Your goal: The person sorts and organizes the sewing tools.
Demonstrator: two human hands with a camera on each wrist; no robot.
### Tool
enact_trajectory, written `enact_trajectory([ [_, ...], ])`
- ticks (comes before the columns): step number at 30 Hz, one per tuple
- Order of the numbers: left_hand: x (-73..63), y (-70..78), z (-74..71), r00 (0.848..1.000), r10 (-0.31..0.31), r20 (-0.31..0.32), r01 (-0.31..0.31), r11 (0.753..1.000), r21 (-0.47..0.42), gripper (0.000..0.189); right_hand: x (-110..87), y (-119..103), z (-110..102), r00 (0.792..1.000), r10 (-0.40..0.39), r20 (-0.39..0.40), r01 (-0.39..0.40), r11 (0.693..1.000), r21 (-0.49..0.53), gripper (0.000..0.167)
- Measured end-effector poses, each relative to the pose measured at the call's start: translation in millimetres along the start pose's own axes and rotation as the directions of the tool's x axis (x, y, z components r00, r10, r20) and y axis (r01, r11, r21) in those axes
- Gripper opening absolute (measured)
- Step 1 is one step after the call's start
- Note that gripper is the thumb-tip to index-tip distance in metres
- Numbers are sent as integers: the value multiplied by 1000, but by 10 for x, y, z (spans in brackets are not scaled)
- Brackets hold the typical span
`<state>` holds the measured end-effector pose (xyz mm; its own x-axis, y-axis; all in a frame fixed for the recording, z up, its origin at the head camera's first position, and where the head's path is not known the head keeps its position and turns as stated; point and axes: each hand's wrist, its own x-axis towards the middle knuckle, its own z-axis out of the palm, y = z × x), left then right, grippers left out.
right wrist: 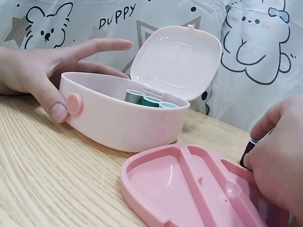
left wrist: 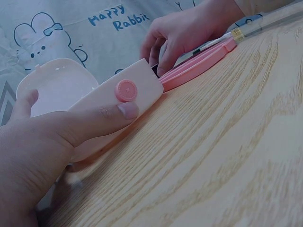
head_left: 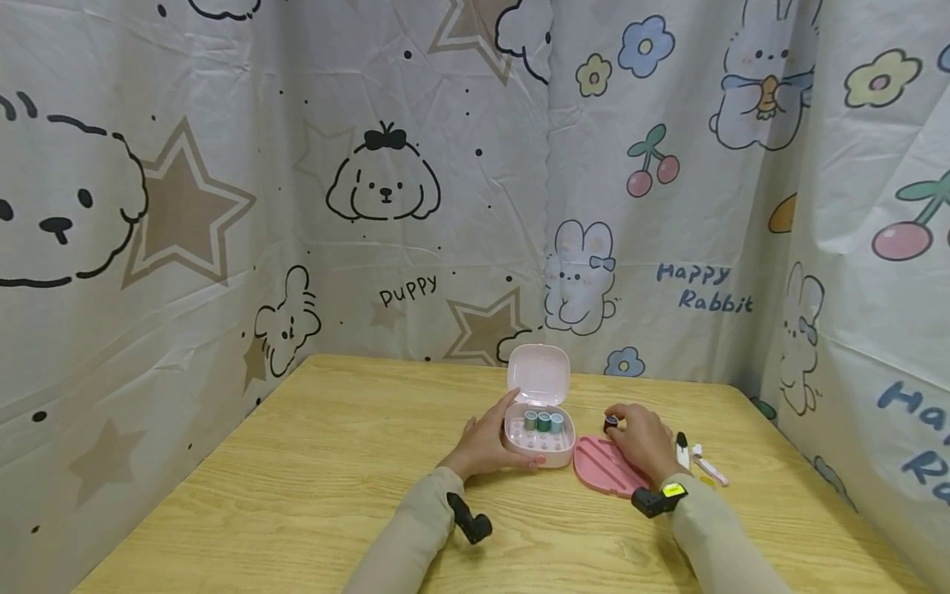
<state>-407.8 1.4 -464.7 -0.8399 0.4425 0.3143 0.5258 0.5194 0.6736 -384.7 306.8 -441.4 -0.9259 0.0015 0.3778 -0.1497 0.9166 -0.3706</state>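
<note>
Currently, the right grip pinches a dark spool at twelve o'clock of the pink tray, while the left grip holds the pale box, thumb on its front. The step in hand appears to be picking up that spool; the next move probably calls for a firm pinch and a lift towards nine o'clock, where three spools stand in the box.
</note>
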Motion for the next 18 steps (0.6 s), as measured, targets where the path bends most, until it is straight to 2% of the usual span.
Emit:
enact_trajectory([
  [11, 10, 5, -15, 1000, 3, 0, -3, 1000, -5, 131, -20, -26, 18, 1000, -8, -17, 9, 1000, 15, 24],
  [18, -10, 41, -24, 1000, -9, 3, 9, 1000, -2, 130, -21, -24, 17, 1000, 18, -1, -18, 1000, 17, 24],
])
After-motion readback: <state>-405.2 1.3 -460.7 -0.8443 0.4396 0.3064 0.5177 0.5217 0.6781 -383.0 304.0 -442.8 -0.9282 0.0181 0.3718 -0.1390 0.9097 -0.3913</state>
